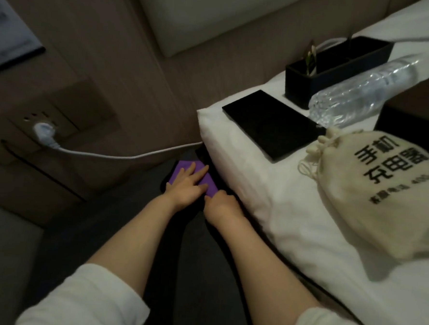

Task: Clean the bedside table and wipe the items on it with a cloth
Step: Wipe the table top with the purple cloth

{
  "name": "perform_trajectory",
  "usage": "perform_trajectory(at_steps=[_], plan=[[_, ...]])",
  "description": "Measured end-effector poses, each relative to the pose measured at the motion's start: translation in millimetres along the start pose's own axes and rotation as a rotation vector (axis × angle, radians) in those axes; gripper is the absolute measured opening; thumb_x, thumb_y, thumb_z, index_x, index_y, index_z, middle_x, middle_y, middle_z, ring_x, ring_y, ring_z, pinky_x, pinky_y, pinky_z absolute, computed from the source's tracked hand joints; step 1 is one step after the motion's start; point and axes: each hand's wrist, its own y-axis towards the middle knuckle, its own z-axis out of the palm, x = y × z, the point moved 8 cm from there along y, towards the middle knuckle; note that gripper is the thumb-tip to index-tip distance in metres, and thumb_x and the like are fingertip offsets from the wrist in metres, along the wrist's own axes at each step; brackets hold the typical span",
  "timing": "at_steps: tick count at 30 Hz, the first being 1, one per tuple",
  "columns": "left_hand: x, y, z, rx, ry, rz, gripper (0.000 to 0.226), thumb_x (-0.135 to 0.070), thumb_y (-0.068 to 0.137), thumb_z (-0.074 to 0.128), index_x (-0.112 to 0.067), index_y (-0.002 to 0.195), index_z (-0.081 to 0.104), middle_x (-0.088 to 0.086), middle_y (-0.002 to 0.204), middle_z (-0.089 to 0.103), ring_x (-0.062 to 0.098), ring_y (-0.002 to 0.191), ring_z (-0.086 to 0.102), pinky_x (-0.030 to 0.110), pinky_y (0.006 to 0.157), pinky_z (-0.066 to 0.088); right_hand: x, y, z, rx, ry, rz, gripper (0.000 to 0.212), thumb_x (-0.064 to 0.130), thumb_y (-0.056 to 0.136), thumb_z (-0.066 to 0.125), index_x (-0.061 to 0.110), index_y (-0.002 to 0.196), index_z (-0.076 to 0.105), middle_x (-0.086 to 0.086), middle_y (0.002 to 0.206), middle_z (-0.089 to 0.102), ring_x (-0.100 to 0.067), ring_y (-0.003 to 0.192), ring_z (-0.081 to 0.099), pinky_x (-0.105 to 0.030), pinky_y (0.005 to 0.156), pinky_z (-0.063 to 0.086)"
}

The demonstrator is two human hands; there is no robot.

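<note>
cloth (208,180): solid purple, no pattern
counter (174,225): dark, near black in the dim light
bed sheet (293,205): plain white
drawstring bag (371,204): cream fabric with bold black printed characters, cream cord
flat pad (271,124): matte black
organiser box (339,69): black
water bottle (373,89): clear, colourless, with ribbed glints
plug and cable (44,133): white
wall panel (94,54): brown-grey with fine streaks
headboard cushion (204,16): pale grey-white
sleeves (86,302): white
</note>
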Motion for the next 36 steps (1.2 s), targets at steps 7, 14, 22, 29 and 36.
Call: perform_trajectory(at_steps=[7, 14, 22, 29, 36], plan=[[-19.5, -56.0, 31.0, 0.07, 0.037, 0.01, 0.059, -0.045, 0.096, 0.045, -0.049, 0.147, 0.015, -0.007, 0.161, -0.006, 0.023, 0.148, -0.01, 0.061, 0.112, -0.001, -34.4, -60.9, -3.2, 0.021, -0.001, 0.031, 0.046, 0.028, 0.103, 0.034, 0.003, 0.143, 0.033, -0.015, 0.145, 0.041, -0.029, 0.133, 0.042, -0.031, 0.101, 0.038], [-53.8, -133.3, 65.7, 0.143, 0.04, 0.001, 0.057, -0.042, 0.096, 0.044, -0.054, 0.145, 0.017, -0.008, 0.161, -0.01, 0.022, 0.148, -0.013, 0.061, 0.113, -0.002, -82.4, -120.7, -10.3, 0.024, -0.305, 0.06, 0.051, 0.034, 0.105, 0.027, 0.005, 0.146, 0.034, -0.013, 0.149, 0.038, -0.027, 0.137, 0.04, -0.036, 0.106, 0.037], [-79.9, -214.0, 103.9, 0.289, -0.028, -0.021, 0.054, -0.048, 0.097, 0.039, -0.057, 0.144, 0.013, -0.008, 0.16, -0.016, 0.022, 0.146, -0.02, 0.058, 0.112, -0.008, -137.7, -191.3, -11.0, 0.048, -0.332, 0.108, 0.055, 0.043, 0.104, 0.024, 0.003, 0.141, 0.033, -0.015, 0.144, 0.044, -0.031, 0.132, 0.045, -0.038, 0.102, 0.039], [-79.9, -270.9, 123.6, 0.21, -0.02, -0.067, 0.048, -0.053, 0.1, 0.022, -0.056, 0.145, 0.006, -0.007, 0.16, -0.016, 0.022, 0.147, -0.017, 0.053, 0.114, -0.006, -158.0, -222.4, 1.9, 0.036, 0.084, 0.2, 0.045, 0.025, 0.102, 0.039, -0.007, 0.133, 0.035, -0.027, 0.139, 0.048, -0.036, 0.128, 0.049, -0.034, 0.098, 0.041], [-53.3, -325.8, 132.2, 0.095, -0.012, -0.099, 0.052, -0.055, 0.099, 0.016, -0.048, 0.149, 0.002, -0.006, 0.16, -0.016, 0.022, 0.147, -0.017, 0.047, 0.116, -0.006, -131.5, -256.9, 22.4, 0.231, 0.964, 0.307, 0.019, 0.019, 0.097, 0.041, 0.01, 0.091, 0.057, -0.008, 0.073, 0.059, -0.016, 0.063, 0.047, -0.027, 0.054, 0.035]])
